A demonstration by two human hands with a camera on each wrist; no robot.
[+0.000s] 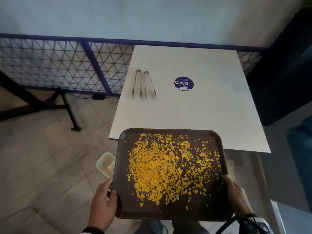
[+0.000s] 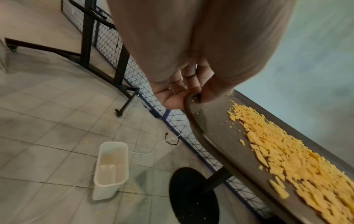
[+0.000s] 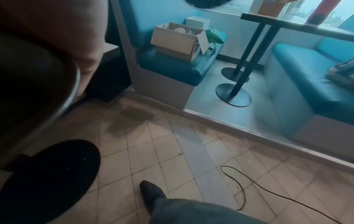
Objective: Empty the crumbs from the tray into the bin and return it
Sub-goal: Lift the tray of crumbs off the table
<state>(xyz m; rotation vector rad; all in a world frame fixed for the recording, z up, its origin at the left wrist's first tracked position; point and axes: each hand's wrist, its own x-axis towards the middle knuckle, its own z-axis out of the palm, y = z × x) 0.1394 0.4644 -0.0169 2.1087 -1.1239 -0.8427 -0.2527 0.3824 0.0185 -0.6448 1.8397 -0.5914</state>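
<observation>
Table (image 1: 194, 107) is standing beyond the two hands, white top, with the tray's far edge overlapping its near edge in the head view; whether the tray is resting on it or is held just clear of it cannot be told. Tray (image 1: 207, 211), dark brown, is being held level between the hands, spanning the whole gap from one grip to the other. Left hand (image 1: 103, 198) is gripping the tray's near-left corner, thumb curled over the rim and fingers under it, confirmed in the left wrist view (image 2: 184, 84). Right hand (image 1: 236, 195) is holding the near-right edge, thumb on the rim; the right wrist view shows only the dark rim and a blurred finger, so the fingers beneath are judged, not seen, to be curled. Bin (image 2: 111, 169), pale and open-topped, is standing on the floor below and beyond the left-hand grip, partly under the tray's left edge, and looks nearly bare inside. Crumbs (image 1: 168, 168), yellow, are lying spread across the tray between the grips, densest at the middle. Judgement: emptying not yet begun; carrying over the bin, tipping and returning the tray all remain. A few crumbs are lying on the floor beside the bin.
</observation>
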